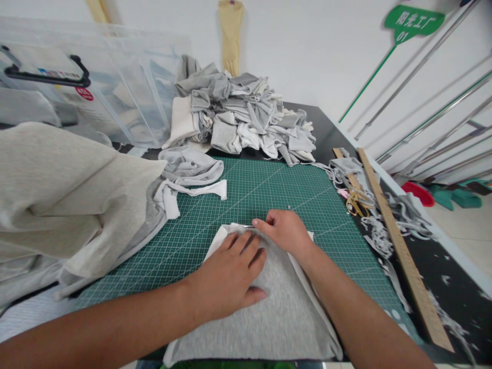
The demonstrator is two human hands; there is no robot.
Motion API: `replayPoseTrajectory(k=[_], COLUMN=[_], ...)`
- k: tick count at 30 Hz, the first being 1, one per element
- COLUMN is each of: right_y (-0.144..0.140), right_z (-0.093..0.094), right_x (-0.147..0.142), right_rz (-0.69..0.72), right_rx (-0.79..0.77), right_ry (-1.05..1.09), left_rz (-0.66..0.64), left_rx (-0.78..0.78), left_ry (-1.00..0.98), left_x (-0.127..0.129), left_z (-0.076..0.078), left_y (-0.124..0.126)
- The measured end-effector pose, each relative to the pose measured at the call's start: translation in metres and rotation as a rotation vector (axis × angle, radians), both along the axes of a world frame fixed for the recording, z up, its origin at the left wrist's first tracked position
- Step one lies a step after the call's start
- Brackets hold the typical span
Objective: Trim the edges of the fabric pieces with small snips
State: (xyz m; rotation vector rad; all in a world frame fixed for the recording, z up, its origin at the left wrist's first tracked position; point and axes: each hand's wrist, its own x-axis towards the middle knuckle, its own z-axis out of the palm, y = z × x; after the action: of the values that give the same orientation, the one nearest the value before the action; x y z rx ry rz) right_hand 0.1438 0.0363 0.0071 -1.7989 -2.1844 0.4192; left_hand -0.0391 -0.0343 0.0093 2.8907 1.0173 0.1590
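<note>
A grey fabric piece [269, 312] with a white layer under it lies on the green cutting mat [261, 195] at the near edge. My left hand [230, 277] presses flat on the fabric, fingers spread toward its far edge. My right hand [286, 230] is closed around a small thin metal tool [248, 226], whose tip sticks out to the left at the fabric's far edge, just beyond my left fingertips.
A heap of grey and white fabric pieces [242, 118] sits at the back of the mat. Beige cloth [65, 205] is piled at left before clear plastic bins [96, 87]. Wooden rulers [400, 246], scissors [355, 202] and fabric scraps lie along the right.
</note>
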Motion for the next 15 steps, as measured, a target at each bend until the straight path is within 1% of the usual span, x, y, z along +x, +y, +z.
replayPoseTrajectory(k=[6,15], right_y=[0.0008,-0.0016], right_z=[0.0006,0.0004], right_x=[0.0003,-0.0073], right_rz=[0.016,-0.002], right_rx=[-0.008,-0.001], right_ry=[-0.004,-0.098], left_rz=[0.002,0.006], left_rx=[-0.002,0.001], left_ry=[0.009,0.002], left_x=[0.0001,0.001], left_z=[0.0006,0.0006], left_y=[-0.0002,0.0008])
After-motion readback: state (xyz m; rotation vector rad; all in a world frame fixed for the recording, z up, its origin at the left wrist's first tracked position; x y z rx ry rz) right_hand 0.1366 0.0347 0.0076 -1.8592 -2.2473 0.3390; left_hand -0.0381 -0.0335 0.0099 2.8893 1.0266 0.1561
